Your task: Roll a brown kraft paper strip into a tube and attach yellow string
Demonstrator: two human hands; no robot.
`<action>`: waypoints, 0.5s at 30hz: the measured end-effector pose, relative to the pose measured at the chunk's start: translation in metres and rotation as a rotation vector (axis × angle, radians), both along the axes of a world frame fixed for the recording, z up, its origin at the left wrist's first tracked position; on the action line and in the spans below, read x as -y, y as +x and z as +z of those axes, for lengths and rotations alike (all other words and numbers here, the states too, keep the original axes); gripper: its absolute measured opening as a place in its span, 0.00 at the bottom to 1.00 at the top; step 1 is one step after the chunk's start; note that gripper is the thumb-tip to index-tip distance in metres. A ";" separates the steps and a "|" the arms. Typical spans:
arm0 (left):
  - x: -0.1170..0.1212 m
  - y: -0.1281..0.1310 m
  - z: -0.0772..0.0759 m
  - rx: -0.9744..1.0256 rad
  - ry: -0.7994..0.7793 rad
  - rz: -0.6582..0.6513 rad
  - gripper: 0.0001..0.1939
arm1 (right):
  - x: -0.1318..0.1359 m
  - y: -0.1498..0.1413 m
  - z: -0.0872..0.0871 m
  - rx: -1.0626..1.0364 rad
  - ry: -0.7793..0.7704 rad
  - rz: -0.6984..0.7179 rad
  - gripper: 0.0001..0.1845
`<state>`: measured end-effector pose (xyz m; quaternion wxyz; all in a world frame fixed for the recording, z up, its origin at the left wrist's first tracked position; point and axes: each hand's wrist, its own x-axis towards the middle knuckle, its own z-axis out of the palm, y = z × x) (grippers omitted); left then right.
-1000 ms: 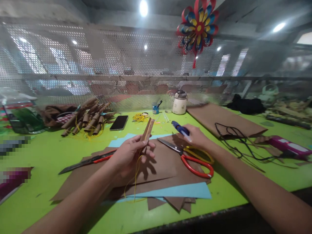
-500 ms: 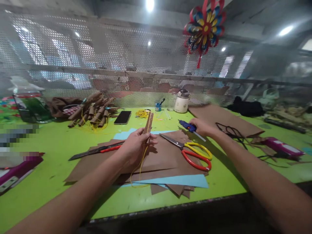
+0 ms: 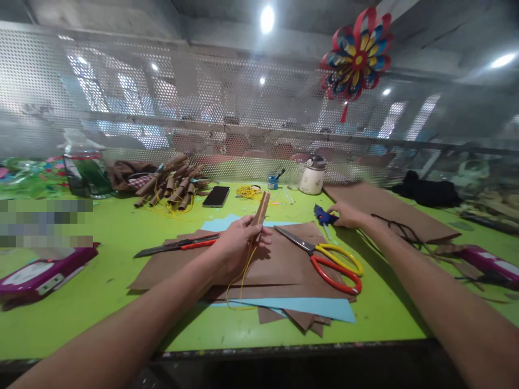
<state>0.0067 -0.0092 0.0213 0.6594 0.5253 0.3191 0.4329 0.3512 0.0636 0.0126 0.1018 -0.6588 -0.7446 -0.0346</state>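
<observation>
My left hand (image 3: 245, 240) is closed on a folded strip of brown paper (image 3: 262, 208) that points up and away. Yellow string (image 3: 244, 270) hangs from this hand down over the sheets. At the right, my right hand (image 3: 346, 215) grips a blue glue gun (image 3: 323, 215) by its handle, low over the table; a pale glue stick (image 3: 327, 232) sticks out of the gun's back. Between the hands, scissors with red and yellow handles (image 3: 338, 262) lie on stacked brown paper (image 3: 259, 273). A second, dark-bladed pair of scissors (image 3: 174, 246) lies left of my left hand.
Brown paper rolls (image 3: 174, 186) tangled with yellow string, a phone (image 3: 216, 196), a blue jar (image 3: 273, 182) and a cream bottle (image 3: 312, 175) stand or lie farther back. Purple power strips lie at left (image 3: 48, 275) and right (image 3: 488, 265). A black cord (image 3: 399, 227) trails near my right arm.
The view has turned a little left, so things sit farther right. My right hand has turned the glue gun, its stick now pointing more toward me. The left hand keeps its hold.
</observation>
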 end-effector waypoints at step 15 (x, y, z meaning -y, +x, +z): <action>0.007 0.002 0.005 0.025 -0.067 -0.131 0.03 | 0.060 -0.127 0.025 -0.759 0.215 0.297 0.12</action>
